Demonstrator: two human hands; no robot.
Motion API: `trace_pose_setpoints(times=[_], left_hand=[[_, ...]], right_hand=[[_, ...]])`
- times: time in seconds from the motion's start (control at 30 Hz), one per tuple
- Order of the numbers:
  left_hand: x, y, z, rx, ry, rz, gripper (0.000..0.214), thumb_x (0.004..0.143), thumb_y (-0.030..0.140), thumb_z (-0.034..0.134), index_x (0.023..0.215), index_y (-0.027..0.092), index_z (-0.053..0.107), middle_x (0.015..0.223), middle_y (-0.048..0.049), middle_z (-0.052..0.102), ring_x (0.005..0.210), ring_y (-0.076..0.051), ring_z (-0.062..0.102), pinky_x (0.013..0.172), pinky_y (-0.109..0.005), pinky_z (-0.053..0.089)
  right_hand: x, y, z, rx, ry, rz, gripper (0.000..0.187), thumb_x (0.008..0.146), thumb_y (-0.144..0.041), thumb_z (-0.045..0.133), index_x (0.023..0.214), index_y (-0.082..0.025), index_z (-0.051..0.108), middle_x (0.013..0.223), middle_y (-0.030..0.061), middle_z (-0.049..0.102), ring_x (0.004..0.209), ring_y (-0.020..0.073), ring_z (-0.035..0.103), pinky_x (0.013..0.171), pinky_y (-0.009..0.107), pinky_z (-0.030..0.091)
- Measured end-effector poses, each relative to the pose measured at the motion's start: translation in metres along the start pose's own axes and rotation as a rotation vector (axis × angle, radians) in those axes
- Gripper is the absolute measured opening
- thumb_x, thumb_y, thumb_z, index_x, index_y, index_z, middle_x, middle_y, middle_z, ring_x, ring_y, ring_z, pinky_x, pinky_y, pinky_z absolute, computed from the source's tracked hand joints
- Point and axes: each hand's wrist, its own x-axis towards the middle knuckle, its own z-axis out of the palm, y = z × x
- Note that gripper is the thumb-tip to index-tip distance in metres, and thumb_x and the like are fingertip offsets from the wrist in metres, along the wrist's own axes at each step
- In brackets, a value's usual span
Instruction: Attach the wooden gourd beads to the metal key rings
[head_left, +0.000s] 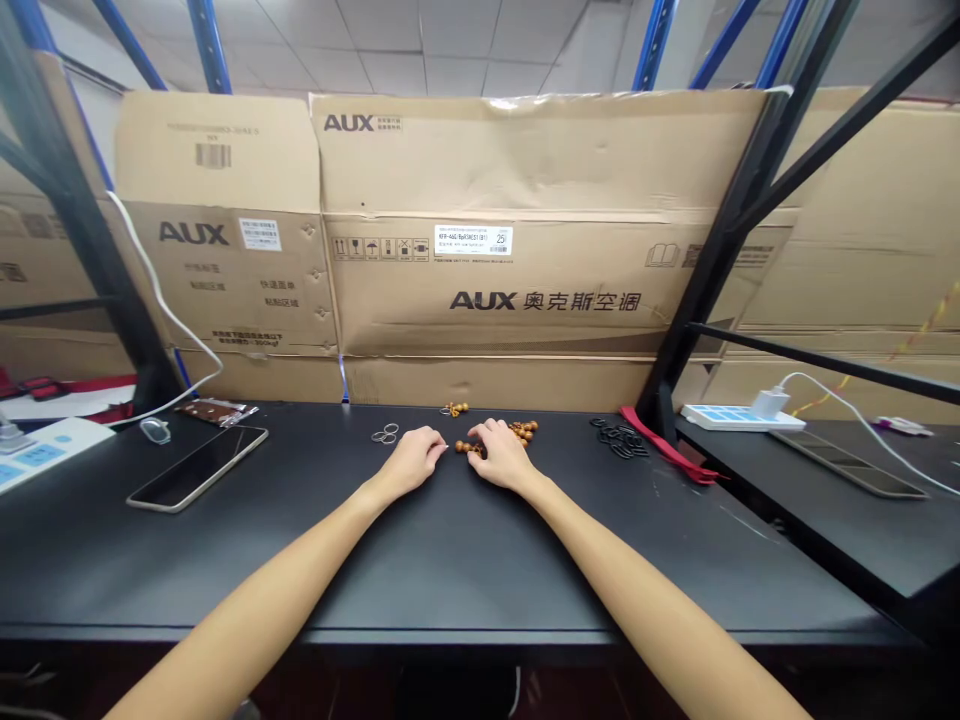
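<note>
My left hand (415, 460) is closed in a pinch above the black table. A small pale glint shows at its fingertips, too small to name. Just left of it lie several metal split rings (386, 434). My right hand (504, 456) curls down over brown wooden beads (460, 447), its thumb and fingers around them; the contact is partly hidden. More brown beads (525, 431) lie in a pile behind and to the right of this hand. Farther back, between the hands, rests a small bead charm (454, 409) with a metal ring.
A phone (199, 470) and a power strip (52, 450) lie on the left. To the right are black loops (621, 438) and a red strap (667, 450) beside a black metal post (667, 370). Cardboard panels (555, 180) stand along the back edge.
</note>
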Motion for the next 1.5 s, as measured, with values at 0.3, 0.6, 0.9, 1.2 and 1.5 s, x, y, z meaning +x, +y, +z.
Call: trace_pose_setpoints(times=[0.3, 0.6, 0.9, 1.2, 1.5], left_hand=[[-0.001, 0.001, 0.000, 0.003, -0.005, -0.002, 0.020, 0.087, 0.020, 0.047, 0.080, 0.016, 0.065, 0.083, -0.0064, 0.065, 0.076, -0.018, 0.059, 0.074, -0.028, 0.044], [0.001, -0.001, -0.003, -0.056, 0.020, -0.093, 0.019, 0.084, 0.021, 0.049, 0.076, 0.016, 0.066, 0.077, -0.0049, 0.067, 0.071, -0.017, 0.060, 0.070, -0.028, 0.043], [0.001, 0.004, -0.005, -0.116, 0.018, -0.116, 0.020, 0.083, 0.021, 0.047, 0.075, 0.017, 0.065, 0.076, -0.0043, 0.068, 0.070, -0.016, 0.060, 0.069, -0.026, 0.043], [0.002, 0.001, -0.005, -0.175, -0.014, -0.149, 0.023, 0.083, 0.029, 0.048, 0.075, 0.016, 0.065, 0.074, -0.0043, 0.068, 0.066, -0.016, 0.058, 0.067, -0.027, 0.042], [0.002, 0.005, -0.007, -0.281, -0.039, -0.170, 0.027, 0.081, 0.036, 0.050, 0.075, 0.016, 0.065, 0.073, -0.0046, 0.069, 0.065, -0.016, 0.059, 0.066, -0.028, 0.045]], right_hand=[[0.003, 0.002, 0.008, 0.445, -0.063, 0.025, 0.014, 0.075, -0.017, 0.050, 0.088, -0.019, 0.055, 0.071, -0.0004, 0.062, 0.060, 0.0120, 0.053, 0.061, 0.024, 0.041], [0.004, 0.005, 0.001, 0.460, 0.008, -0.094, 0.030, 0.069, -0.008, 0.053, 0.095, -0.020, 0.063, 0.087, 0.0024, 0.060, 0.074, 0.0137, 0.053, 0.069, 0.027, 0.044], [-0.002, -0.007, 0.007, 0.262, -0.034, -0.263, 0.009, 0.084, -0.023, 0.057, 0.087, -0.022, 0.066, 0.098, 0.0054, 0.053, 0.090, 0.0175, 0.047, 0.087, 0.035, 0.042], [0.002, -0.007, 0.011, 0.335, 0.023, -0.164, 0.009, 0.085, -0.019, 0.052, 0.077, -0.018, 0.057, 0.088, 0.0045, 0.055, 0.085, 0.0169, 0.046, 0.081, 0.032, 0.040], [0.004, -0.005, 0.014, 0.318, 0.038, -0.044, 0.011, 0.082, -0.019, 0.053, 0.071, -0.018, 0.054, 0.079, 0.0026, 0.055, 0.080, 0.0160, 0.046, 0.076, 0.029, 0.037]])
